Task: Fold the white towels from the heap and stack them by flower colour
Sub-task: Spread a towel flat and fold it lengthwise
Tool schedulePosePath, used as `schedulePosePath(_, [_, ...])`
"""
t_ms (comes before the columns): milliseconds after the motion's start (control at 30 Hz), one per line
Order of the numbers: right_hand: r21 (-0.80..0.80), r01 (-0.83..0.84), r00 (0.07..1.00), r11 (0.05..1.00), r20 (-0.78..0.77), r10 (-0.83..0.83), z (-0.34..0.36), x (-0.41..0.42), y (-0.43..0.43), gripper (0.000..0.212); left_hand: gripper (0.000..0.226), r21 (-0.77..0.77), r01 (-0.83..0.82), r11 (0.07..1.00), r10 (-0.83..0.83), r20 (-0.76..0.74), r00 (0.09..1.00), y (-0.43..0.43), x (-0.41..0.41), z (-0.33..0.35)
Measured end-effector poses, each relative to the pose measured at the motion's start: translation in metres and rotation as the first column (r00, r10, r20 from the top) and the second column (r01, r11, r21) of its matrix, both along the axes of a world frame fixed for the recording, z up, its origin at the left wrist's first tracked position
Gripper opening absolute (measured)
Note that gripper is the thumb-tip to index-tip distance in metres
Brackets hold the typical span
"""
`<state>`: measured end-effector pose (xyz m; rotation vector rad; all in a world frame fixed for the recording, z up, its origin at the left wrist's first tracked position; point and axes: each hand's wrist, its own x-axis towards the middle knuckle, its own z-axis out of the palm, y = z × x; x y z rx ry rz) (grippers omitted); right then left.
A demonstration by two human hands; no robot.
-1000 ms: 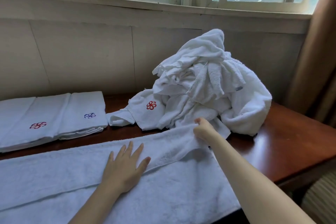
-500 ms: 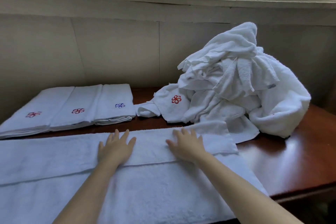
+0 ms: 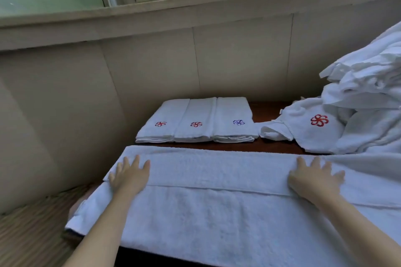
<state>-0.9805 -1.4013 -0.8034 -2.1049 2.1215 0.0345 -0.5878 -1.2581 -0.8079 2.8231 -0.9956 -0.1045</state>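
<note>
A long white towel (image 3: 217,212) lies spread across the near edge of the dark wooden desk (image 3: 267,112), its far strip folded over toward the person along a straight seam. At 3 o'clock the heap of unfolded towels (image 3: 366,102) rises against the wall, one towel at its foot showing a red flower (image 3: 319,120). At 12 o'clock, just beyond the spread towel, three folded towels lie side by side: two with red flowers (image 3: 180,121) and one with a blue flower (image 3: 234,119). The left hand (image 3: 128,176) at 9 o'clock and the right hand (image 3: 314,178) at 3 o'clock rest flat, fingers spread, pressing the folded strip.
</note>
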Motion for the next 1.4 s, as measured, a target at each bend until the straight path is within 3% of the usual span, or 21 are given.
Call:
schedulePosePath(167, [-0.12, -0.41, 0.9, 0.904, 0.111, 0.422, -0.01, 0.075, 0.03, 0.049, 0.058, -0.057, 0.047, 0.997, -0.047, -0.007, 0.999, 0.003, -0.004, 0.003])
schedulePosePath(267, [-0.131, -0.398, 0.901, 0.908, 0.133, 0.413, -0.013, 0.078, 0.026, 0.049, 0.052, -0.118, 0.256, 0.96, -0.26, -0.019, 0.966, 0.023, -0.012, 0.002])
schedulePosePath(400, [-0.302, -0.413, 0.899, 0.859, 0.016, 0.437, -0.008, 0.08, 0.034, 0.032, 0.052, -0.111, 0.606, 0.788, -0.613, -0.044, 0.789, 0.08, -0.021, -0.008])
schedulePosePath(500, [-0.338, -0.649, 0.718, 0.682, 0.023, 0.695, -0.003, 0.09, 0.06, 0.03, 0.066, 0.059, 0.737, 0.674, -0.738, -0.009, 0.675, 0.122, -0.026, -0.01])
schedulePosePath(633, [-0.058, -0.896, 0.433, 0.441, 0.113, 0.894, 0.005, 0.112, 0.117, 0.067, 0.076, 0.091, 0.759, 0.644, -0.764, 0.107, 0.636, 0.16, -0.025, -0.005])
schedulePosePath(733, [0.044, -0.949, 0.315, 0.312, 0.118, 0.942, 0.004, 0.121, 0.153, 0.084, 0.061, -0.093, 0.803, 0.588, -0.735, 0.353, 0.579, 0.173, -0.019, -0.003])
schedulePosePath(767, [0.036, -0.955, 0.297, 0.295, 0.081, 0.952, 0.004, 0.122, 0.16, 0.083, 0.052, -0.206, 0.785, 0.584, -0.676, 0.412, 0.611, 0.177, -0.018, -0.003])
schedulePosePath(833, [-0.076, -0.95, 0.305, 0.302, -0.026, 0.952, 0.007, 0.124, 0.17, 0.065, 0.039, -0.35, 0.7, 0.622, -0.546, 0.447, 0.709, 0.182, -0.012, 0.0])
schedulePosePath(900, [-0.218, -0.912, 0.369, 0.349, -0.058, 0.928, 0.013, 0.124, 0.176, 0.034, 0.038, -0.419, 0.552, 0.721, -0.405, 0.392, 0.826, 0.186, 0.003, 0.002])
schedulePosePath(967, [-0.257, -0.87, 0.444, 0.421, -0.037, 0.895, 0.019, 0.122, 0.176, 0.017, 0.038, -0.486, 0.368, 0.793, -0.303, 0.208, 0.93, 0.189, 0.021, 0.009])
schedulePosePath(1000, [-0.24, -0.852, 0.482, 0.465, -0.017, 0.876, 0.021, 0.119, 0.174, 0.023, 0.037, -0.535, 0.294, 0.792, -0.274, 0.118, 0.954, 0.19, 0.029, 0.015])
schedulePosePath(1100, [-0.184, -0.775, 0.601, 0.605, 0.083, 0.795, 0.034, 0.108, 0.161, 0.044, 0.035, -0.664, 0.143, 0.734, -0.268, -0.09, 0.959, 0.183, 0.048, 0.035])
schedulePosePath(1233, [-0.22, -0.559, 0.78, 0.8, 0.188, 0.597, 0.066, 0.093, 0.113, 0.033, 0.013, -0.746, 0.039, 0.664, -0.344, -0.258, 0.903, 0.146, 0.061, 0.05])
schedulePosePath(1300, [-0.255, -0.516, 0.815, 0.818, 0.148, 0.56, 0.08, 0.092, 0.083, 0.016, 0.018, -0.772, -0.024, 0.636, -0.327, -0.297, 0.897, 0.116, 0.064, 0.053])
schedulePosePath(1400, [-0.264, -0.511, 0.835, 0.818, 0.074, 0.545, 0.087, 0.107, 0.041, 0.022, 0.036, -0.73, -0.077, 0.68, -0.205, -0.289, 0.935, 0.064, 0.066, 0.056])
